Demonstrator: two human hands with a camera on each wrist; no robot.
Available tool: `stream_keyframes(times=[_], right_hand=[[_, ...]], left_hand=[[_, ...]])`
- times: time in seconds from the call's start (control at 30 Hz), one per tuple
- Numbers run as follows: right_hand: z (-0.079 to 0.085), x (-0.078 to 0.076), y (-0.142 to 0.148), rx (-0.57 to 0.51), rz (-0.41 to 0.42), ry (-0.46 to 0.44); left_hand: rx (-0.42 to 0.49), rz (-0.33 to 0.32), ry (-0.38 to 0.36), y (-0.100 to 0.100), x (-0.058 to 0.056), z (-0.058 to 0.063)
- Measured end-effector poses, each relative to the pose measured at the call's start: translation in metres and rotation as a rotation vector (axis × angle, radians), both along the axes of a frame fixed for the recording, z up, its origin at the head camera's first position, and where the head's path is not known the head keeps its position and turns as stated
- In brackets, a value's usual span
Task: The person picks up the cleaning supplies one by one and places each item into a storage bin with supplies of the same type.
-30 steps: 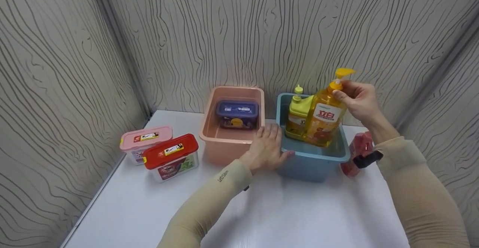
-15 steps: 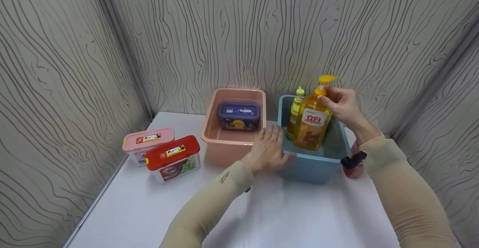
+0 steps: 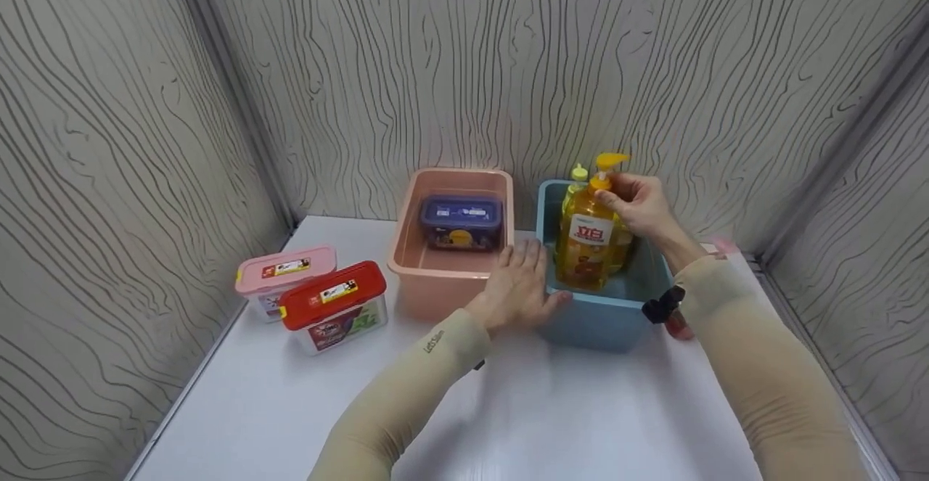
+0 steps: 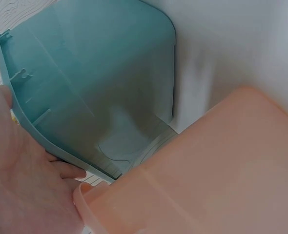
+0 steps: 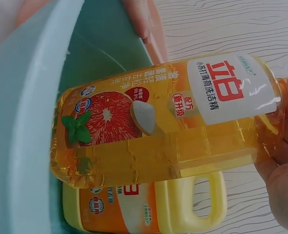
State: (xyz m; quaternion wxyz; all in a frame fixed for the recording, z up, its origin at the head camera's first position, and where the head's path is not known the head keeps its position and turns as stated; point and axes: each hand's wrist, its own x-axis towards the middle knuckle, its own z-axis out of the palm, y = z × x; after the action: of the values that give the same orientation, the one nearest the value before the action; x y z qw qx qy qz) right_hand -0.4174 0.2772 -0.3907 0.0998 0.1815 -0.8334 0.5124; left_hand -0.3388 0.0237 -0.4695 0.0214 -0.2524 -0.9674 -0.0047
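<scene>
My right hand (image 3: 639, 205) pinches an orange pump bottle of dish soap (image 3: 586, 245) by its neck. The bottle hangs low inside the blue plastic bin (image 3: 595, 325); whether its base touches the floor of the bin, I cannot tell. Beside it in the bin stands a yellow jug-like bottle with a handle (image 5: 197, 204), mostly hidden in the head view. My left hand (image 3: 517, 281) lies with fingers extended over the neighbouring rims of the blue bin and the pink bin (image 3: 439, 296). Inside the pink bin sits a dark blue lidded tub (image 3: 462, 221).
Left of the bins, a red-lidded tub (image 3: 337, 307) stands in front of a pink-lidded tub (image 3: 287, 270) on the white table (image 3: 247, 408). A red bottle (image 3: 679, 327) is partly hidden behind my right sleeve. Patterned wall panels (image 3: 464, 67) enclose the back and sides.
My right hand has moved the orange pump bottle leftward within the blue bin, in front of the yellow bottle, which it now mostly covers. The left hand stays in place.
</scene>
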Motion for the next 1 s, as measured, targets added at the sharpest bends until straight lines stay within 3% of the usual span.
stream_keyframes(times=[0.23,0.77,1.0], right_hand=[[-0.006,-0.006,-0.011,-0.008,0.046,-0.06],[-0.025,-0.009,-0.016,-0.005,-0.004,-0.146],[-0.033,-0.011,-0.017,-0.02,0.021,-0.166]], left_hand=[[0.022,-0.001,-0.011,-0.005,-0.001,0.004],[0.04,-0.008,-0.034,-0.001,0.0,0.002],[0.029,-0.006,-0.032,0.0,0.0,0.001]])
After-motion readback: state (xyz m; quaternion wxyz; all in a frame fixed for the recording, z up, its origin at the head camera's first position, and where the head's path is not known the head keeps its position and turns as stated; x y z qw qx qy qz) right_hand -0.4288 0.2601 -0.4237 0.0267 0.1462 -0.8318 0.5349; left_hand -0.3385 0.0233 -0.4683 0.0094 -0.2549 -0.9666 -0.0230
